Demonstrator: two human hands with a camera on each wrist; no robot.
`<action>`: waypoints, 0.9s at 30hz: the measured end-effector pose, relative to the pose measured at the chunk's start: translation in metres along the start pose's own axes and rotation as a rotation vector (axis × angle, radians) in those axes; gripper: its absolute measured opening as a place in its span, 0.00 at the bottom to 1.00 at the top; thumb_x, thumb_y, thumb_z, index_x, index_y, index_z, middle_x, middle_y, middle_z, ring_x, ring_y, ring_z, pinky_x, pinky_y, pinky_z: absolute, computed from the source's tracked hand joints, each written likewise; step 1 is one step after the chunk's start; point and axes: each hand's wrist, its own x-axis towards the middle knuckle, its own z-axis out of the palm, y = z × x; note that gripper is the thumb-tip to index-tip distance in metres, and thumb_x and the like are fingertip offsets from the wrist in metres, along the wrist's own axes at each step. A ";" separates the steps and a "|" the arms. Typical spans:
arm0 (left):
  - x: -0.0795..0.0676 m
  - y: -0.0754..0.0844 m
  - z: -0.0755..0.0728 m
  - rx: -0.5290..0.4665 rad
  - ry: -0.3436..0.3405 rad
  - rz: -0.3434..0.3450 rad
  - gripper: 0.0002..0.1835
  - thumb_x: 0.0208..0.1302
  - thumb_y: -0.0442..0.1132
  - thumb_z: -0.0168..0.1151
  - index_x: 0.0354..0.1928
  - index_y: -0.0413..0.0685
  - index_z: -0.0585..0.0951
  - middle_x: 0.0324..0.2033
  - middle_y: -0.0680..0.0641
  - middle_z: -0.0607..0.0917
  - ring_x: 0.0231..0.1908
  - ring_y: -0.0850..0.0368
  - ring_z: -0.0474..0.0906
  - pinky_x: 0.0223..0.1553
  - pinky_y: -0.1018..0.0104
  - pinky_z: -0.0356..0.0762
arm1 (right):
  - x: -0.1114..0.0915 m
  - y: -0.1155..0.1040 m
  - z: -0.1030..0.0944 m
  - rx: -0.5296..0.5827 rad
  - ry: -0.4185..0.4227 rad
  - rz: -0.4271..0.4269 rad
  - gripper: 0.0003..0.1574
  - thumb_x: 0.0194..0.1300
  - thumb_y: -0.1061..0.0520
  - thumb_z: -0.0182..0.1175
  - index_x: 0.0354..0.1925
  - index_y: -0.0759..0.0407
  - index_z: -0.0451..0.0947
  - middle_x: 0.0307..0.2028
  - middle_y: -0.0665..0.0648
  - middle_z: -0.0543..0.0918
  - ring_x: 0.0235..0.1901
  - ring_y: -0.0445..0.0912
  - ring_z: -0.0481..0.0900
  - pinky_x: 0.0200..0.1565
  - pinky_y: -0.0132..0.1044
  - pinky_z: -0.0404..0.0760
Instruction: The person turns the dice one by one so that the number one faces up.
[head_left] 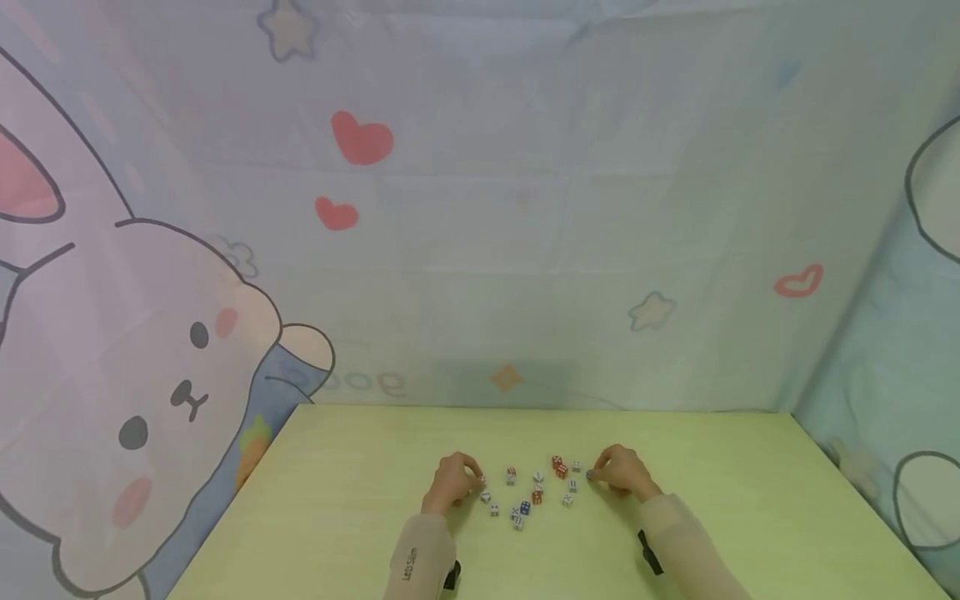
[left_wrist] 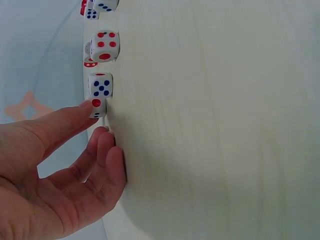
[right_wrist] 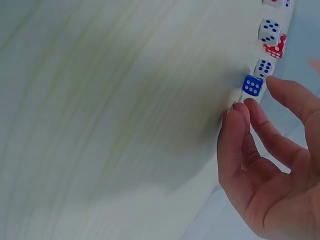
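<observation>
At the left of the scattered dice is my left hand point(head_left: 452, 481). Its thumb and fingertips pinch a white die point(left_wrist: 97, 108) with a red dot on one face, low over the table. Just past that die, a white die with five blue dots point(left_wrist: 101, 85) sits in the left wrist view. My right hand point(head_left: 624, 471), at the right of the dice, pinches a blue die point(right_wrist: 252, 85) with white dots between thumb and index finger. Right behind it are a white die with blue dots point(right_wrist: 264, 68) and a red die point(right_wrist: 276, 47).
Between the hands lie several more dice: red dice point(head_left: 561, 471) toward the back, another blue die point(head_left: 525, 507) and a white die point(head_left: 518, 523) nearer the front. The pale yellow-green table point(head_left: 360, 475) meets a printed cloth backdrop point(head_left: 480, 300) at its far edge.
</observation>
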 end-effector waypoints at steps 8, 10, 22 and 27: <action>0.000 0.000 -0.001 -0.023 0.000 -0.001 0.04 0.53 0.33 0.62 0.32 0.40 0.81 0.39 0.36 0.79 0.10 0.63 0.58 0.11 0.72 0.61 | -0.001 -0.005 0.001 -0.102 0.031 -0.029 0.07 0.54 0.57 0.61 0.28 0.61 0.76 0.07 0.46 0.63 0.08 0.36 0.57 0.13 0.26 0.59; 0.000 -0.001 -0.001 -0.020 0.004 0.003 0.04 0.52 0.32 0.62 0.31 0.40 0.81 0.41 0.34 0.78 0.10 0.63 0.57 0.11 0.72 0.61 | -0.002 -0.006 0.001 -0.121 0.033 -0.034 0.05 0.54 0.58 0.60 0.29 0.60 0.76 0.09 0.47 0.66 0.09 0.37 0.59 0.13 0.26 0.59; -0.002 0.001 -0.001 -0.007 0.004 0.003 0.04 0.52 0.32 0.62 0.31 0.40 0.81 0.44 0.32 0.77 0.10 0.64 0.58 0.11 0.73 0.62 | -0.007 -0.009 0.002 -0.138 0.036 -0.079 0.04 0.52 0.63 0.60 0.26 0.56 0.74 0.10 0.48 0.67 0.10 0.37 0.58 0.13 0.26 0.58; -0.003 0.001 -0.001 -0.005 -0.001 0.017 0.04 0.52 0.31 0.62 0.32 0.39 0.81 0.46 0.31 0.76 0.10 0.64 0.58 0.11 0.72 0.62 | -0.005 -0.005 0.000 -0.071 0.004 -0.055 0.06 0.49 0.66 0.59 0.29 0.59 0.74 0.17 0.52 0.75 0.11 0.37 0.59 0.15 0.27 0.62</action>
